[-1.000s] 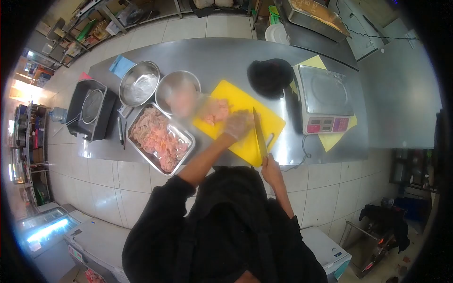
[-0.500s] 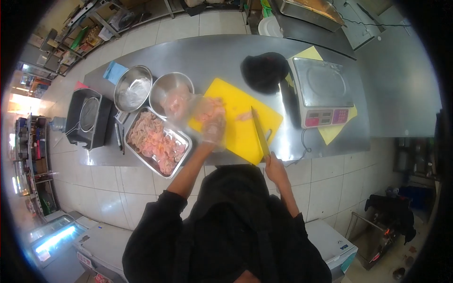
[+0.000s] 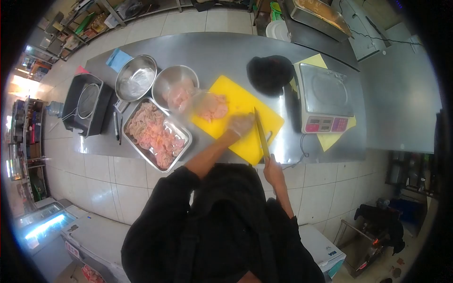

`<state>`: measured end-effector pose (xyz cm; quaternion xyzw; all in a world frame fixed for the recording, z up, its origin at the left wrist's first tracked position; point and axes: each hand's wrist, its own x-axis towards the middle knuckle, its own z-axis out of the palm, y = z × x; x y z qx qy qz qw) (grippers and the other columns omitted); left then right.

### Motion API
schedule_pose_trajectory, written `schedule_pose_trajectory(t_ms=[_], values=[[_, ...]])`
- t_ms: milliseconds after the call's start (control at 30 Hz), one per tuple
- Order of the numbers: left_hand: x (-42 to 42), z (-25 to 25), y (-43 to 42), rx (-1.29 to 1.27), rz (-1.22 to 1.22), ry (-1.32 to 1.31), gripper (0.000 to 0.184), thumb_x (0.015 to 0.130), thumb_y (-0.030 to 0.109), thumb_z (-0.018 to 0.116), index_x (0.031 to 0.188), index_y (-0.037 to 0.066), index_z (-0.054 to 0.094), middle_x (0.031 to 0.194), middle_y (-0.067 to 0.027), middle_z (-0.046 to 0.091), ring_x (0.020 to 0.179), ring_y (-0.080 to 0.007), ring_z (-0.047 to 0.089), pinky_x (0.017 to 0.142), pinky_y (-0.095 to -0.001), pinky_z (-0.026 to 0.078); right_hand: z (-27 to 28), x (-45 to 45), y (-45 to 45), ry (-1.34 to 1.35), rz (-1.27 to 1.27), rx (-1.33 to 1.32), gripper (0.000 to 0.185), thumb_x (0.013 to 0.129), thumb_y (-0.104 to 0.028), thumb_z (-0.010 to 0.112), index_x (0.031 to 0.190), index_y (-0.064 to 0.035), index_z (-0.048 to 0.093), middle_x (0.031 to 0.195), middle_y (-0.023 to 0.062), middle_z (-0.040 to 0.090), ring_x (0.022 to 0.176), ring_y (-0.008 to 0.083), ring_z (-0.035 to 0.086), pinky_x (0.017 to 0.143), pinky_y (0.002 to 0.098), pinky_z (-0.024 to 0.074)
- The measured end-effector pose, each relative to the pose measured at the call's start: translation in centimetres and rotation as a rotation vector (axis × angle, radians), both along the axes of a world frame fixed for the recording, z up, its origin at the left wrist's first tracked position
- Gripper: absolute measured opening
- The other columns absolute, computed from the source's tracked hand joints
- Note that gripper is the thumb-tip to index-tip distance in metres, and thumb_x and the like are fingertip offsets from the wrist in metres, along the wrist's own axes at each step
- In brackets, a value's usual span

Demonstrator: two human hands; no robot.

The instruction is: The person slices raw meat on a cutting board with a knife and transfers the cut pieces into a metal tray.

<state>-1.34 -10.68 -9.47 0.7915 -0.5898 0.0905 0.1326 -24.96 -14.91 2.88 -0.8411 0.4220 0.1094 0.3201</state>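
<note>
My left hand (image 3: 241, 124), in a clear glove, is over the yellow cutting board (image 3: 250, 145) beside the blade. Its fingers are blurred, and I cannot make out whether they hold anything. The handle of a long knife (image 3: 261, 134) is in my right hand (image 3: 273, 170), its blade pointing away across the board's right part. Pale pink meat pieces (image 3: 214, 107) lie on the board's left part. To their left, a metal bowl (image 3: 163, 77) holds more pink meat. A metal tray (image 3: 183, 159) full of meat strips stands at its lower left.
Another metal bowl (image 3: 123, 89), a dark bin (image 3: 71, 111) with a strainer and a marker (image 3: 116, 125) are on the left. A black cloth-like item (image 3: 269, 75) and a scale (image 3: 326, 92) sit on the right of the metal table (image 3: 212, 47).
Since half a second ago, my left hand has moved right, from the meat pieces to beside the knife blade. My right hand keeps its hold on the knife. The camera view has shifted slightly.
</note>
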Motion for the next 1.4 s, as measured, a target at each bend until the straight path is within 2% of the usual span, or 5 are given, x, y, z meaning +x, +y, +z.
schedule_pose_trajectory(t_ms=[200, 300, 433, 600, 1400], values=[[0.4, 4.8, 5.7, 0.086, 0.15, 0.352, 0.015, 0.09, 0.016, 0.054, 0.101, 0.013, 0.066, 0.087, -0.0129, 0.067, 0.078, -0.0309, 0.067, 0.067, -0.0455, 0.051, 0.3, 0.3, -0.5, -0.01, 0.0, 0.042, 0.032, 0.103, -0.024, 0.044, 0.113, 0.0055, 0.053, 0.096, 0.0362, 0.063, 0.094, 0.0551, 0.059, 0.081, 0.0603, 0.047], [-0.1, -5.6, 9.5, 0.002, 0.265, 0.258, 0.015, 0.089, 0.019, 0.056, 0.098, 0.011, 0.065, 0.087, -0.0134, 0.067, 0.079, -0.0338, 0.066, 0.068, -0.0475, 0.051, -0.2, 0.0, -0.5, -0.013, 0.026, 0.011, 0.035, 0.105, -0.028, 0.04, 0.115, 0.0033, 0.053, 0.093, 0.0355, 0.065, 0.094, 0.056, 0.061, 0.085, 0.0622, 0.0473], [1.2, 6.8, 12.1, 0.261, 0.34, 0.366, 0.015, 0.088, 0.022, 0.058, 0.096, 0.011, 0.064, 0.09, -0.013, 0.067, 0.081, -0.035, 0.066, 0.073, -0.047, 0.051, -0.3, 0.0, -0.4, -0.009, 0.006, 0.034, 0.034, 0.105, -0.028, 0.04, 0.118, 0.0014, 0.052, 0.095, 0.036, 0.064, 0.095, 0.0555, 0.061, 0.085, 0.0618, 0.0472], [1.1, 5.5, 8.6, -0.411, 0.219, 0.413, 0.024, 0.088, 0.023, 0.061, 0.107, 0.008, 0.067, 0.094, -0.0146, 0.069, 0.095, -0.034, 0.064, 0.085, -0.046, 0.05, 1.7, 1.2, 1.2, -0.034, -0.033, 0.07, 0.034, 0.105, -0.028, 0.041, 0.12, 0.0001, 0.051, 0.098, 0.038, 0.062, 0.1, 0.0545, 0.059, 0.088, 0.0611, 0.0462], [0.9, 5.2, 4.8, -0.269, 0.156, 0.689, 0.011, 0.085, 0.019, 0.068, 0.086, 0.009, 0.073, 0.085, -0.0118, 0.068, 0.081, -0.0308, 0.064, 0.073, -0.0442, 0.049, -5.2, 13.1, -1.5, -0.193, 0.178, -0.049, 0.03, 0.102, -0.019, 0.043, 0.117, 0.0071, 0.048, 0.097, 0.0373, 0.064, 0.095, 0.0553, 0.062, 0.085, 0.0602, 0.048]])
